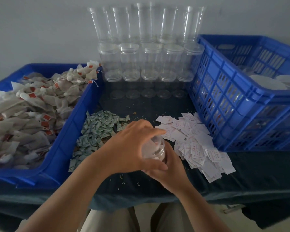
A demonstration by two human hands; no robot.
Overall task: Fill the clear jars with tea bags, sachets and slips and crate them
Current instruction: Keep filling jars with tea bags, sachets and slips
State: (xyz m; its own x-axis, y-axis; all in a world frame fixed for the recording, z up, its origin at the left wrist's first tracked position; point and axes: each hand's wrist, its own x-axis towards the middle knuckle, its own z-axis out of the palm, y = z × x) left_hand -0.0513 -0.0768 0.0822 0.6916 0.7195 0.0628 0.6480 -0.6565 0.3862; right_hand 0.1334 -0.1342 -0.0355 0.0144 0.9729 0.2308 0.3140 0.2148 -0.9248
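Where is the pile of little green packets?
Find the big blue tub of tea bags on the left. Right beside it, on the dark tablecloth, lies the packet pile. It is greenish and crumpled, while the paper slips further right are white.

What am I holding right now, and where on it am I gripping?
A clear jar with white contents inside. The right hand grips its lower body from beneath; the left hand curls over its upper end.

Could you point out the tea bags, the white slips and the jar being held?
tea bags [28, 113]: head view, middle of the heap.
slips [199, 143]: head view, middle of the white pile.
jar [155, 149]: head view, its clear wall below the neck.
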